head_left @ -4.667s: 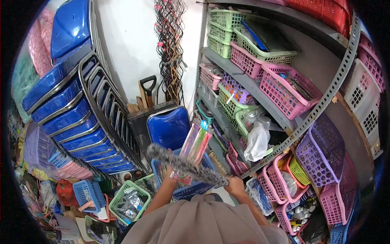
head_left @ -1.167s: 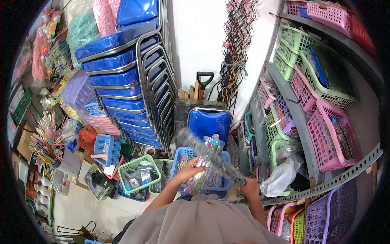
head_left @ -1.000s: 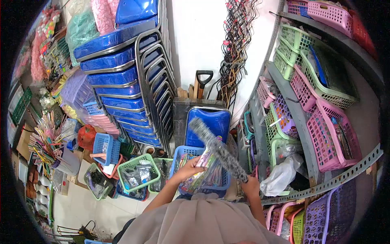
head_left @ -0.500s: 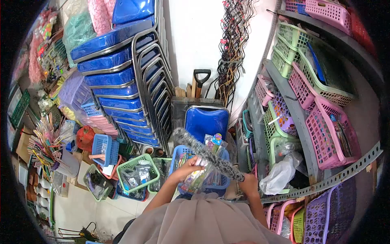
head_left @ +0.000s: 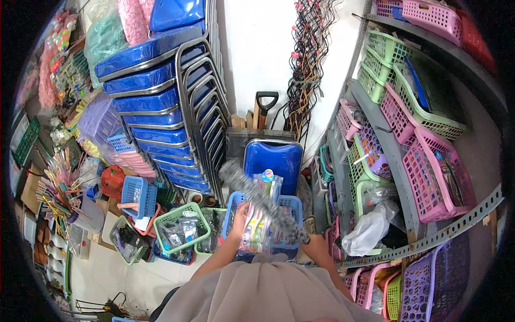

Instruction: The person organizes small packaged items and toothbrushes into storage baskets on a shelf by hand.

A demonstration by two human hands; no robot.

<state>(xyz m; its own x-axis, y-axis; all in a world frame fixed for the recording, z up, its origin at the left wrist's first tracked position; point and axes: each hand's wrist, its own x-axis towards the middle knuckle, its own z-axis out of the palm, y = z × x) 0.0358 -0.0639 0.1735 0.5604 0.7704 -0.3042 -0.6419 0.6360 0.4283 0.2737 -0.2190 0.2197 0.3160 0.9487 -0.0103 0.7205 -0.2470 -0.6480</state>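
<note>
A fluffy grey duster (head_left: 263, 203) slants across the front of my body, blurred by motion. My right hand (head_left: 315, 246) is closed round its lower right end. Under the duster, my left hand (head_left: 239, 219) grips the left side of a bundle of clear plastic packets (head_left: 256, 232) with colourful contents. The packets stand above a blue basket (head_left: 294, 204), which holds more packaged items. Behind the basket is a blue chair seat (head_left: 273, 163).
Stacked blue chairs (head_left: 155, 107) rise at the left. Green basket (head_left: 182, 228) and other small baskets sit on the floor. Metal shelving (head_left: 394, 139) with pink and green baskets lines the right. Curly dark branches (head_left: 308, 70) hang by the wall.
The duster has moved left and slightly down with my right hand. My left hand has shifted left, and the packets now stand more upright.
</note>
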